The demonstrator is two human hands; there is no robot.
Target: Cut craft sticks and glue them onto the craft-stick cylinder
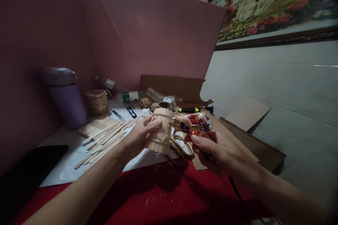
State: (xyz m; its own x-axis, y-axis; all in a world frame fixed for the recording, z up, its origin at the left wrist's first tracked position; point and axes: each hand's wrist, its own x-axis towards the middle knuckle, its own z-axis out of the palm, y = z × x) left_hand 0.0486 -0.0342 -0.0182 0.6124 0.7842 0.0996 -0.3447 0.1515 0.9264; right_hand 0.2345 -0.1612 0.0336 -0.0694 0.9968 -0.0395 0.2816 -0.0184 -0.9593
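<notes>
My left hand point(144, 132) is closed round a small holder made of wooden craft sticks point(161, 133), with twine near its top and bottom. A heart-shaped wooden piece shows on its side. In my right hand point(208, 144) is a flower-patterned hot glue gun point(194, 123) with a small red light lit and a dark cord below. Its front end points left and is close to the holder's right side; whether it touches I cannot tell. Just beneath the two lie scissors point(186, 149) with gold-coloured handles, their blades hidden.
Loose craft sticks point(105, 140) are spread over white paper at left. Behind them stand a purple tumbler point(67, 102) and a woven pot point(97, 102). Clear plastic bottles point(155, 95), a cutter point(131, 111) and a yellow-black marker point(189, 110) lie at the back. Cardboard point(252, 144) leans at right.
</notes>
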